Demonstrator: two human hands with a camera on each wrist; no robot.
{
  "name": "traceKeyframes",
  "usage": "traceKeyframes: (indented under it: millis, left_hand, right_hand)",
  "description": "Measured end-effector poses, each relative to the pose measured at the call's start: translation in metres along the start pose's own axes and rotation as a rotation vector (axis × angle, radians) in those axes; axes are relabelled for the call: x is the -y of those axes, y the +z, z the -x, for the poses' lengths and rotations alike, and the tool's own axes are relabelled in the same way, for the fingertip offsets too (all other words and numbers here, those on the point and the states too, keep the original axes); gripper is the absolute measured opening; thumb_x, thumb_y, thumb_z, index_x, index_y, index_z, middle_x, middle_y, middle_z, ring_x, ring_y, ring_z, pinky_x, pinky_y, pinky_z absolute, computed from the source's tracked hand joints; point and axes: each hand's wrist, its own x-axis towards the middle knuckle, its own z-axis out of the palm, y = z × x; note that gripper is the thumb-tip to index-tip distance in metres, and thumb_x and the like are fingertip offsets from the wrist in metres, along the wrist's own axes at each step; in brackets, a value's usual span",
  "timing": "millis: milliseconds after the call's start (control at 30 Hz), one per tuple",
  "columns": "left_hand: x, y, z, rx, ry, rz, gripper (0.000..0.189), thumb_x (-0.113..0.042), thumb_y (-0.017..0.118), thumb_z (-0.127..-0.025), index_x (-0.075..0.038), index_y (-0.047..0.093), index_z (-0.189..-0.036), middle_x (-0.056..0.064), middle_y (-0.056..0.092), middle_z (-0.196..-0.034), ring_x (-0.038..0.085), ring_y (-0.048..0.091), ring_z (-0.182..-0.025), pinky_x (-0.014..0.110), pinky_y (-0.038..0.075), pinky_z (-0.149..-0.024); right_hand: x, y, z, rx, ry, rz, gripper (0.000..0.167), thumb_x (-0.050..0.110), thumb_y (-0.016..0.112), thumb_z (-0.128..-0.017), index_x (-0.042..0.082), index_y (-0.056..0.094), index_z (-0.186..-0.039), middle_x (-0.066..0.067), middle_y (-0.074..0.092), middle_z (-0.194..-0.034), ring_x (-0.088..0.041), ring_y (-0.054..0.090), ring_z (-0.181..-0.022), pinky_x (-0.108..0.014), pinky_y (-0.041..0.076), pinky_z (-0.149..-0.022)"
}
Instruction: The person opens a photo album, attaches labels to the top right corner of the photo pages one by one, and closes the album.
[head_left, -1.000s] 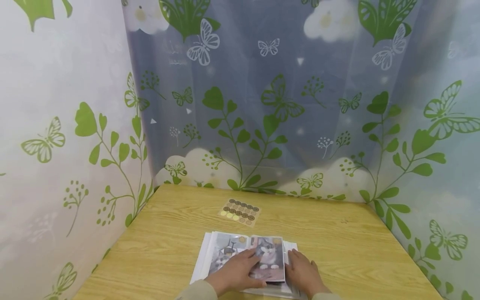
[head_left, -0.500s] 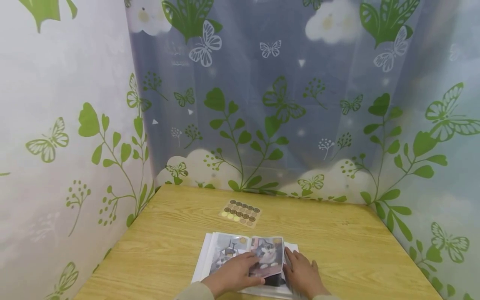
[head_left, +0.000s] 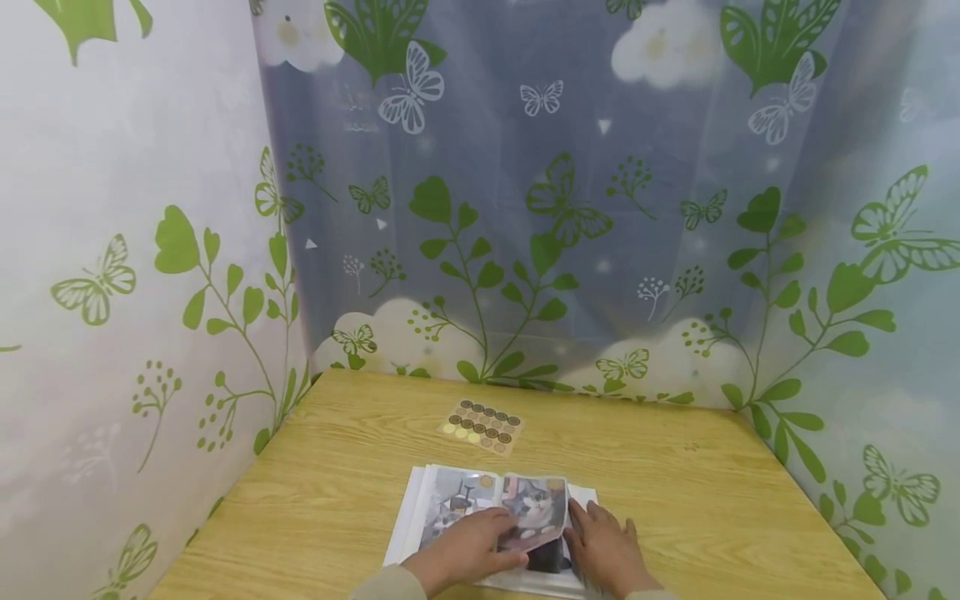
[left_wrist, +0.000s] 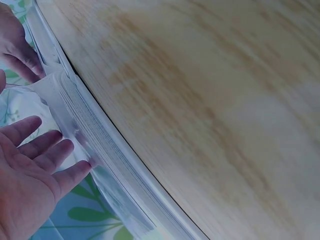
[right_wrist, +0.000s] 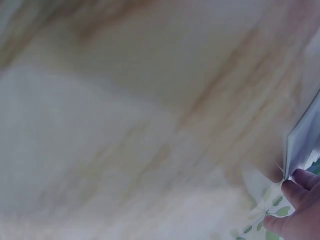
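A photo album [head_left: 408,508] lies spread out at the table's near side, with a cat picture on each page in clear sleeves. My left hand [head_left: 468,542] rests over its middle, fingers extended, thumb towards the right page. In the left wrist view, that hand's fingers [left_wrist: 47,155] reach to the stack of page edges [left_wrist: 95,120]. At the album's right side my right hand [head_left: 606,546] holds the outer edge of the right page [head_left: 534,504], whose lower corner is lifted and bent. A dark picture [head_left: 547,557] shows beneath. In the right wrist view, the fingertips [right_wrist: 295,190] meet the album's corner [right_wrist: 295,145].
A sheet of round stickers [head_left: 483,425], dark, tan and yellow, lies on the wooden table [head_left: 645,458] behind the album. Fabric with green leaves and butterflies [head_left: 480,208] encloses the table at the back and both sides.
The right page's lower right corner has risen and curled upward, uncovering more of the dark picture under it. The right hand has shifted slightly along the page edge; the left hand has barely moved.
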Motion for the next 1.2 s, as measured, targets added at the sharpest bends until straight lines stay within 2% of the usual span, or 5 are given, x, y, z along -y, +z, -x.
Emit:
traceKeyframes:
  millis: [367,667,1000,1100,1200]
  left_hand:
    - [0.005,0.003,0.006,-0.053,0.020,0.006,0.045,-0.035,0.054,-0.100,0.000,0.064,-0.126,0.013,0.066,-0.124,0.023,0.061,-0.118,0.033,0.047,-0.101]
    - [0.006,0.002,0.007,-0.126,0.008,0.069,0.021,-0.024,0.057,-0.097,-0.010,0.066,-0.108,0.000,0.068,-0.098,0.011,0.064,-0.089,0.028,0.054,-0.082]
    - [0.007,0.000,0.011,-0.189,-0.108,0.120,0.026,-0.021,0.060,-0.089,-0.004,0.069,-0.106,0.003,0.069,-0.093,0.014,0.064,-0.085,0.032,0.055,-0.079]
    - [0.008,0.000,0.012,-0.205,-0.162,0.188,0.021,-0.019,0.062,-0.086,-0.004,0.068,-0.099,-0.002,0.063,-0.080,0.011,0.058,-0.069,0.028,0.053,-0.064]
    - [0.010,-0.003,0.012,-0.234,-0.210,0.309,0.029,-0.016,0.065,-0.080,-0.002,0.067,-0.105,-0.002,0.064,-0.079,0.010,0.058,-0.067,0.025,0.051,-0.058]
  right_hand:
    - [0.002,-0.001,0.001,0.009,-0.006,0.002,0.046,0.028,0.058,-0.097,0.005,0.058,-0.136,-0.026,0.054,-0.134,-0.047,0.048,-0.126,-0.078,0.027,-0.099]
    - [0.005,-0.006,0.002,0.033,0.000,-0.014,0.046,0.027,0.058,-0.097,0.003,0.057,-0.136,-0.028,0.053,-0.134,-0.049,0.046,-0.126,-0.078,0.028,-0.099]
    - [0.003,-0.003,0.001,0.021,-0.020,-0.026,0.045,0.026,0.058,-0.097,0.003,0.057,-0.136,-0.029,0.053,-0.133,-0.050,0.046,-0.126,-0.078,0.029,-0.098]
    - [0.003,-0.003,0.001,0.022,-0.024,-0.029,0.045,0.026,0.058,-0.097,0.002,0.057,-0.136,-0.030,0.053,-0.133,-0.050,0.046,-0.126,-0.078,0.029,-0.098]
    - [0.003,-0.004,0.001,0.030,-0.019,-0.032,0.046,0.026,0.057,-0.098,0.001,0.056,-0.137,-0.030,0.052,-0.135,-0.051,0.045,-0.127,-0.078,0.028,-0.099]
